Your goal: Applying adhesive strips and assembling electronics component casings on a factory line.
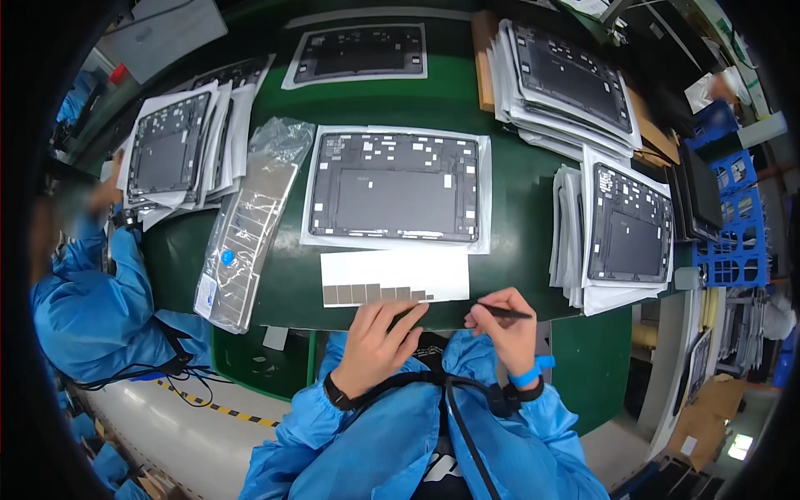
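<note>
A white backing sheet [395, 268] lies at the near edge of the green table, with a row of grey-brown rectangular stickers [351, 294] along its lower side, shrinking toward the right. My left hand [375, 346] rests over that lower edge, fingers stretched out, fingertips by the smaller stickers. Right of the sheet, my right hand [510, 329] pinches a slim black pen-shaped tool [505, 312]; its exact kind does not show. Just beyond the sheet, a dark grey tablet housing [396, 200] with small white patches lies flat on white wrapping.
A clear plastic bag of sticker sheets [247, 237] lies left. Stacked tablet housings stand at left [169, 146], far right [573, 75] and near right [631, 225]. Another housing [360, 52] lies at the back. A co-worker in blue [96, 287] sits left. A green bin [262, 362] is below the table edge.
</note>
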Action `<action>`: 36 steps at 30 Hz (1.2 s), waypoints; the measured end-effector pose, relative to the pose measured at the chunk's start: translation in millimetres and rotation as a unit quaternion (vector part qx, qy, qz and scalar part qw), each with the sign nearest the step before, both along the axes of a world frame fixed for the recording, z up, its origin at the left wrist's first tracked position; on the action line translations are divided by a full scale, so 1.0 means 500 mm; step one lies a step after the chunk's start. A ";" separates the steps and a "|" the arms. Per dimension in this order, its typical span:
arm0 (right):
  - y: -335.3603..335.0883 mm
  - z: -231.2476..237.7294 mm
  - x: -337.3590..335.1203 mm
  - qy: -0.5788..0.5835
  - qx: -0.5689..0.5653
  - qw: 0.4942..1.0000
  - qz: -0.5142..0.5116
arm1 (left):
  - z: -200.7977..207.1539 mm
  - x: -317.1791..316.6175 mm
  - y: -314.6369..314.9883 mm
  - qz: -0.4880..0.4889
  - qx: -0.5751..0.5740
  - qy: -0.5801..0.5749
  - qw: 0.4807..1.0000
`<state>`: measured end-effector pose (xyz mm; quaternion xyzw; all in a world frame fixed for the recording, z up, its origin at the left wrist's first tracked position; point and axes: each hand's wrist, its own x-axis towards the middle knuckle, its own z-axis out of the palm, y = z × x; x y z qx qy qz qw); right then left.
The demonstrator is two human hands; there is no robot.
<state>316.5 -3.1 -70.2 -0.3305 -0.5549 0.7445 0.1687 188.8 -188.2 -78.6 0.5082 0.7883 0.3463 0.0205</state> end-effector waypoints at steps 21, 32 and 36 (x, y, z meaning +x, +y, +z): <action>-0.034 -0.052 -0.042 -0.079 0.104 0.988 -0.082 | -0.033 -0.030 0.001 -0.088 -0.122 0.011 0.989; -0.048 -0.046 -0.053 -0.066 0.109 0.988 -0.084 | -0.035 -0.029 -0.002 -0.092 -0.127 0.009 0.988; -0.039 -0.053 -0.046 -0.067 0.100 0.988 -0.096 | -0.038 -0.031 -0.004 -0.090 -0.122 0.007 0.988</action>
